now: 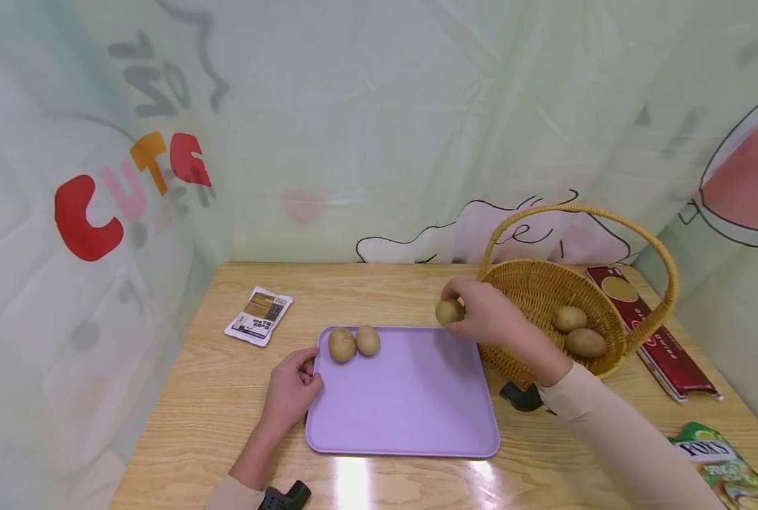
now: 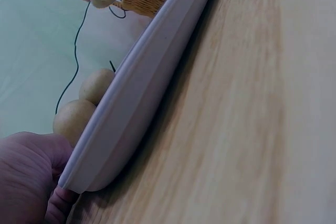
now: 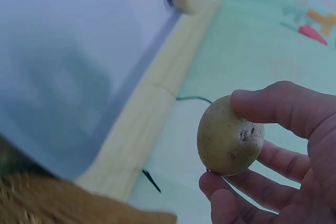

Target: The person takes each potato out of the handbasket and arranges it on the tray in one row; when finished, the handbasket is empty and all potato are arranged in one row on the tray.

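Observation:
My right hand [image 1: 490, 315] pinches a potato [image 3: 230, 137] between thumb and fingertips, above the far right corner of the purple tray [image 1: 404, 404]. Dark marks show on that potato's skin in the right wrist view. Two more potatoes, a larger one [image 1: 341, 345] and a smaller one [image 1: 368, 341], lie side by side in the tray's far left corner. At the tray's left edge my left hand [image 1: 292, 389] grips the rim, its thumb by the edge and fingers partly hidden below. Two potatoes [image 1: 586, 343] remain inside the wicker basket [image 1: 525, 283] to the right.
The basket's tall handle [image 1: 662, 262] arches over its opening. A long dark red packet [image 1: 659, 340] lies behind it on the right, and a green Fox's bag [image 1: 723, 460] at the near right. On the far left of the table [image 1: 188, 425] is a small white-and-brown sachet [image 1: 259, 316].

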The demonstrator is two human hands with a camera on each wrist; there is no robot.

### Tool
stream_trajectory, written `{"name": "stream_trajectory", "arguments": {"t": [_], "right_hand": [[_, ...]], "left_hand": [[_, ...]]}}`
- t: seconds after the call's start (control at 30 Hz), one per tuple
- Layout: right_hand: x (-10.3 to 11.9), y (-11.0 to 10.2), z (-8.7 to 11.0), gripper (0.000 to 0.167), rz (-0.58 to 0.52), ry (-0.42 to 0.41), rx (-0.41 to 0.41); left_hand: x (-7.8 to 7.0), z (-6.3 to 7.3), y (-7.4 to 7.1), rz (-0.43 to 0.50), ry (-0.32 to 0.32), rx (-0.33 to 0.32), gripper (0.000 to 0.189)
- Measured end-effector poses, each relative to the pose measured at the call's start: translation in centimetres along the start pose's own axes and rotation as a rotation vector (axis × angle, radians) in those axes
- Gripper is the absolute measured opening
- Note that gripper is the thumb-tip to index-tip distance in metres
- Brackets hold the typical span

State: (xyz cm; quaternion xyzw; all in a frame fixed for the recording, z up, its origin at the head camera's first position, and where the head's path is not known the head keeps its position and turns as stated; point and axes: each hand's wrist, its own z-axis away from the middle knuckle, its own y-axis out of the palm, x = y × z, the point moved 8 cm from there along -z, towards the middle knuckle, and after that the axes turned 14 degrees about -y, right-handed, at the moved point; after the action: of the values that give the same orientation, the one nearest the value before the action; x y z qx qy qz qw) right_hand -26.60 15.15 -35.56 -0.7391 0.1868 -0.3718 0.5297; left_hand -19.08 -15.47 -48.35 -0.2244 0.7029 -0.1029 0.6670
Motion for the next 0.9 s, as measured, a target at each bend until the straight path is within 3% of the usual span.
{"name": "stream_trajectory", "arguments": {"t": [0.37,0.6,0.9], "right_hand": [[1.2,4.7,-2.0,0.037,-0.038,-0.053,0.02],[1.6,7.8,-2.9,0.039,-0.031,-0.016,0.068],[2.4,9.8,-4.0,0.039,-0.026,0.011,0.063]], "left_hand": [[-0.2,0.0,-0.1,0.005,-0.005,0.002,0.044],[-0.2,0.1,0.0,0.002,-0.01,0.005,0.044],[-0.1,0.0,0.0,0.002,-0.007,-0.002,0.044]]}}
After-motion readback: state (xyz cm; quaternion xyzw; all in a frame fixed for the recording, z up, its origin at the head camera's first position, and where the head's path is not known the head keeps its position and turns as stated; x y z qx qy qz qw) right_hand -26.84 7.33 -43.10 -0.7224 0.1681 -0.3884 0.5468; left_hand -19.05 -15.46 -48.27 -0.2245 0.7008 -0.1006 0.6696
